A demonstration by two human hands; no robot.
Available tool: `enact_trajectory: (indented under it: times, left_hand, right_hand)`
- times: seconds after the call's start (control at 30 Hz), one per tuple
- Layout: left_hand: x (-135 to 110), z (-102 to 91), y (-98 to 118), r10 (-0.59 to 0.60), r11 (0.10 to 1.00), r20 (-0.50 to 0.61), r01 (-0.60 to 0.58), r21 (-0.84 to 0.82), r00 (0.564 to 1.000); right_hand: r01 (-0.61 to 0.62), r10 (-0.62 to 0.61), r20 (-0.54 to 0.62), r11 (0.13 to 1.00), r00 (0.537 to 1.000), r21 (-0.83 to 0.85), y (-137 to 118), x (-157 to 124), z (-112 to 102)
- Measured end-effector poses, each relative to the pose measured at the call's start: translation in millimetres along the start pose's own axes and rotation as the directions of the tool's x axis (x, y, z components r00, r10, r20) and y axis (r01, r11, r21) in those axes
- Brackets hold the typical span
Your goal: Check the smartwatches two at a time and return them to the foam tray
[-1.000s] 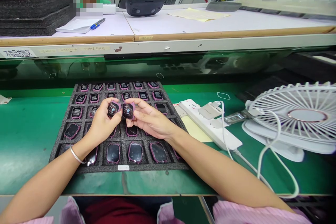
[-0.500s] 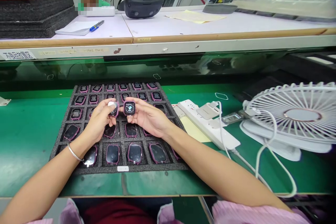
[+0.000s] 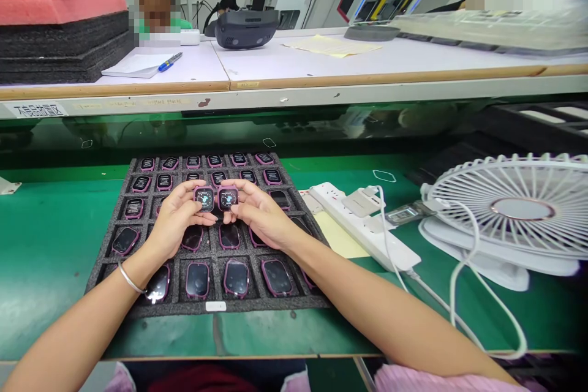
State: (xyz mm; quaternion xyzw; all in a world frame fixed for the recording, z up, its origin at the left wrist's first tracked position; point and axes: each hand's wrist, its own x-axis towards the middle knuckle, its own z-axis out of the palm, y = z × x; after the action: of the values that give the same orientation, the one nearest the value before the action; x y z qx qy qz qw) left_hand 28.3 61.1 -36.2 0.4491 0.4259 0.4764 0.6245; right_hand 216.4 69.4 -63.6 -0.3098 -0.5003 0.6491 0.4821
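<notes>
My left hand [image 3: 177,220] is closed round a small purple-framed watch body [image 3: 204,199] with a lit screen. My right hand [image 3: 260,214] grips a second lit watch body [image 3: 228,198] right beside it, the two almost touching. Both hover over the middle of a black foam tray [image 3: 114,272] on the green mat. Several more purple watch bodies lie in the tray's pockets, such as one in the front row [image 3: 236,277]. A silver bangle [image 3: 130,278] circles my left wrist.
A white power strip [image 3: 362,229] with a plugged adapter lies right of the tray, its white cable [image 3: 463,269] looping forward. A white desk fan [image 3: 514,214] lies at the far right. A raised shelf behind carries a black headset [image 3: 245,27], papers, a pen; a person sits beyond it.
The left hand turned its watch body screen-up and brought it level beside the right one. Both hands sank slightly toward the tray; the camera tilted a little.
</notes>
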Motion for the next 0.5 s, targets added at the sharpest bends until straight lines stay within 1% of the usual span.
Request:
enact_trajectory:
  times: [0.27, 0.5]
  left_hand:
    - [-0.5, 1.7, 1.0, -0.013, 1.0, 0.01, 0.013, 0.015, 1.0]
    - [-1.0, 1.3, 0.6, -0.011, 1.0, 0.023, 0.01, 0.027, 1.0]
  right_hand:
    - [0.017, -0.017, 0.014, 1.0, 1.0, -0.021, 0.9, -0.7, 0.7]
    - [0.025, -0.025, 0.02, 1.0, 0.999, 0.016, 1.9, 0.3, 0.7]
